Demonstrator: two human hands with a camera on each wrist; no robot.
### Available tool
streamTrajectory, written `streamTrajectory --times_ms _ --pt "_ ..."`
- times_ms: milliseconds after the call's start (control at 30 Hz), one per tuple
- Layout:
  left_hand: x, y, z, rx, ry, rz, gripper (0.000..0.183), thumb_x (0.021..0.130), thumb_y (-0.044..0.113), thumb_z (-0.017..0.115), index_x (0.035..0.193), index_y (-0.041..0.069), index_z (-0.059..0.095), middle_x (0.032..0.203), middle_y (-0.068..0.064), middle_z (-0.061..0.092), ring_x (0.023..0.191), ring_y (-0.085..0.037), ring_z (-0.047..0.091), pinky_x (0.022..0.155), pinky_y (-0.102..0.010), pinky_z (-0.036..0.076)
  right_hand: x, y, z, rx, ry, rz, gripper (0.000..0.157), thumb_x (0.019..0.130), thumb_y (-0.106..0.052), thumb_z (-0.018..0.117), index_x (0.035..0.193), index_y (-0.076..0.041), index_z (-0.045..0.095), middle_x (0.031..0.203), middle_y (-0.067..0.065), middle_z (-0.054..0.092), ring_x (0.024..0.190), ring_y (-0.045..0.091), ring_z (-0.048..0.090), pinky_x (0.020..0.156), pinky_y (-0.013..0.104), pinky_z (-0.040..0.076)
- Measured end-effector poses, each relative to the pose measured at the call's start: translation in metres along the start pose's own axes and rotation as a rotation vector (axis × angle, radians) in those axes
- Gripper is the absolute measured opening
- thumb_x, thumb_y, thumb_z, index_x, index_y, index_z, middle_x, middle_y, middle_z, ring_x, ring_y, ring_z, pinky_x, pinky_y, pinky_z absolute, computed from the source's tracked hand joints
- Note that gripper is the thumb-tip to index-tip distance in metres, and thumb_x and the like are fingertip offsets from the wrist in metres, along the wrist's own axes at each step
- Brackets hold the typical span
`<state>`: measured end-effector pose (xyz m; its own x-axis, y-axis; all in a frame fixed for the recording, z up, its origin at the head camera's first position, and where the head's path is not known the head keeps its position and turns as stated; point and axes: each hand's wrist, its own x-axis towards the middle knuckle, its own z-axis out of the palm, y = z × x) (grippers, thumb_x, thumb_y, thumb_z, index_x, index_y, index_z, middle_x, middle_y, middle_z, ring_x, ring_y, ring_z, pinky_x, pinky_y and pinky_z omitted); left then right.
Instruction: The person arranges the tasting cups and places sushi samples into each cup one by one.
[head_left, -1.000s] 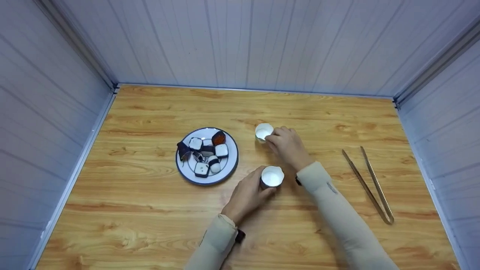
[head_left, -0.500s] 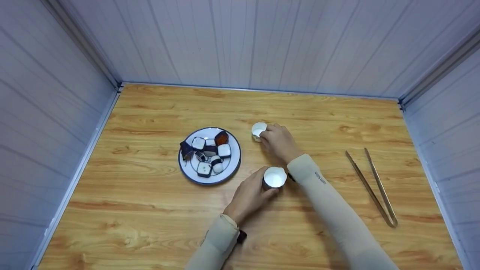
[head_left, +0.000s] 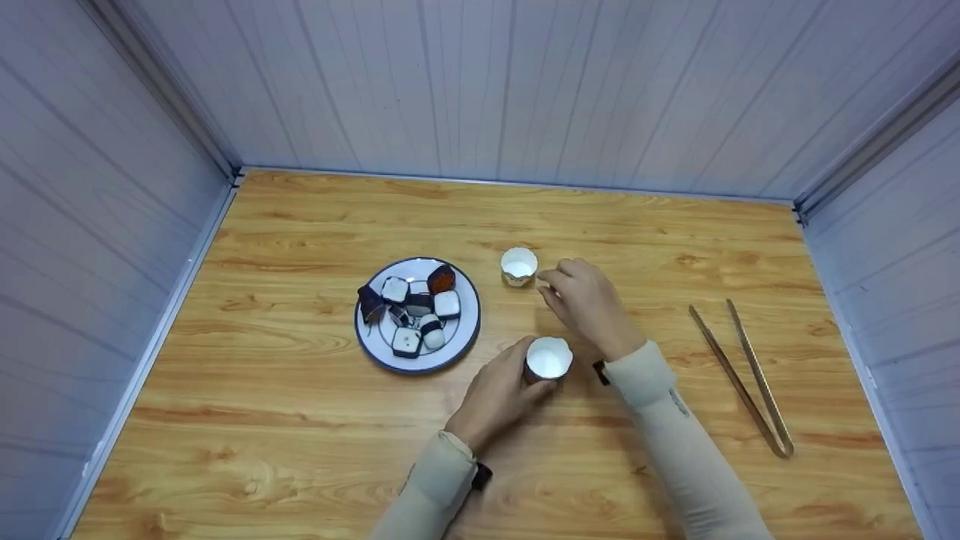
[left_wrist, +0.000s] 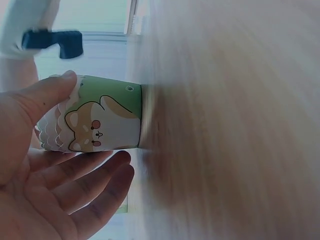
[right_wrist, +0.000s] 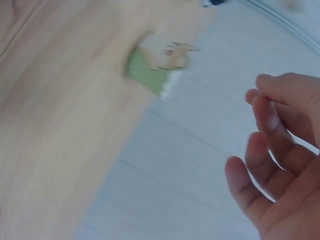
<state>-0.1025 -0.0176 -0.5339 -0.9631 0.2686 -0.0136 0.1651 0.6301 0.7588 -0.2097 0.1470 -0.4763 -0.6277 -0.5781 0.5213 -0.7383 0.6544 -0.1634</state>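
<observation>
My left hand (head_left: 496,394) grips a stack of paper baking cups (head_left: 548,358), thumb on one side and fingers on the other. In the left wrist view the stack (left_wrist: 107,116) is green with a cartoon dog, several scalloped rims show nested, and its base is at the wooden tabletop. A single paper baking cup (head_left: 519,264) stands upright farther back. My right hand (head_left: 585,300) is just right of that cup, apart from it, with loosely bent fingers and nothing held. The right wrist view shows the single cup (right_wrist: 157,65), blurred, beyond the fingers.
A white plate with a blue rim (head_left: 466,330) on the left bears several black-and-white sushi-like pieces (head_left: 406,341). Metal tongs (head_left: 750,382) lie spread on the right. Pale panels (head_left: 480,90) wall in the table (head_left: 262,435) at the back and sides.
My right hand held the single cup and shifted it slightly left. It has let go and drawn back to the right. My left hand keeps its hold on the stack.
</observation>
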Motion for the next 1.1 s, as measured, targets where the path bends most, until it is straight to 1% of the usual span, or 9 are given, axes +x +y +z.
streamTrajectory --times_ms 133,233,367,433,600,767,900,1100 --pt "0.0 0.001 -0.001 0.008 -0.013 -0.015 0.065 0.091 0.032 0.076 0.144 0.01 0.048 0.135 -0.008 0.058 0.123 -0.02 0.056 0.101 -0.04 0.047 -0.015 -0.011 -0.016 -0.014 0.014 -0.013 0.013 0.086 -0.004 0.078 0.098 -0.002 0.075 0.081 0.008 0.063 0.068 0.025 0.056 0.058 0.038 0.048" --pt "0.0 0.002 -0.001 0.013 -0.019 -0.022 0.065 0.091 0.032 0.075 0.145 0.009 0.047 0.135 -0.009 0.058 0.123 -0.021 0.056 0.1 -0.04 0.047 -0.029 -0.02 -0.026 -0.025 0.009 -0.009 0.014 0.085 -0.005 0.079 0.098 -0.003 0.075 0.081 0.007 0.062 0.067 0.024 0.056 0.057 0.038 0.047" --pt "0.001 0.003 -0.001 0.021 -0.025 -0.026 0.066 0.092 0.033 0.075 0.146 0.009 0.046 0.136 -0.01 0.057 0.123 -0.023 0.056 0.1 -0.041 0.048 -0.05 -0.03 -0.035 -0.034 -0.014 0.004 0.017 0.083 -0.006 0.081 0.099 -0.004 0.075 0.082 0.005 0.062 0.068 0.023 0.056 0.057 0.038 0.047" --pt "0.0 0.002 0.0 0.031 -0.019 -0.015 0.066 0.092 0.032 0.075 0.146 0.008 0.046 0.136 -0.011 0.058 0.123 -0.024 0.056 0.099 -0.042 0.048 -0.06 -0.034 -0.037 -0.032 -0.025 0.005 0.019 0.083 -0.007 0.081 0.1 -0.005 0.075 0.083 0.004 0.062 0.068 0.023 0.056 0.058 0.037 0.047" --pt "0.0 0.001 0.001 0.05 -0.001 0.01 0.063 0.092 0.031 0.075 0.143 0.007 0.048 0.133 -0.01 0.059 0.121 -0.023 0.057 0.098 -0.042 0.049 -0.079 -0.041 -0.037 -0.012 -0.032 -0.005 0.021 0.081 -0.007 0.082 0.1 -0.006 0.075 0.085 0.004 0.063 0.071 0.023 0.057 0.059 0.037 0.045" --pt "0.0 0.001 0.001 0.056 -0.003 0.003 0.061 0.092 0.032 0.074 0.143 0.01 0.049 0.132 -0.008 0.059 0.121 -0.021 0.057 0.099 -0.04 0.048 -0.09 -0.045 -0.031 0.014 -0.029 -0.018 0.022 0.078 -0.007 0.084 0.098 -0.007 0.075 0.085 0.003 0.063 0.07 0.021 0.055 0.057 0.036 0.046" --pt "0.0 0.001 0.001 0.054 0.0 0.006 0.059 0.093 0.032 0.074 0.142 0.011 0.049 0.131 -0.007 0.06 0.121 -0.02 0.057 0.099 -0.039 0.048 -0.096 -0.047 -0.027 0.045 -0.058 -0.016 0.021 0.078 -0.009 0.085 0.097 -0.008 0.075 0.084 0.002 0.06 0.069 0.018 0.053 0.058 0.034 0.046" --pt "0.0 0.001 0.0 0.042 -0.011 -0.013 0.06 0.093 0.03 0.074 0.143 0.011 0.048 0.133 -0.007 0.059 0.123 -0.019 0.056 0.101 -0.039 0.047 -0.099 -0.052 -0.024 0.038 -0.119 0.003 0.016 0.08 -0.009 0.083 0.095 -0.01 0.076 0.08 -0.001 0.058 0.065 0.014 0.051 0.055 0.032 0.042"
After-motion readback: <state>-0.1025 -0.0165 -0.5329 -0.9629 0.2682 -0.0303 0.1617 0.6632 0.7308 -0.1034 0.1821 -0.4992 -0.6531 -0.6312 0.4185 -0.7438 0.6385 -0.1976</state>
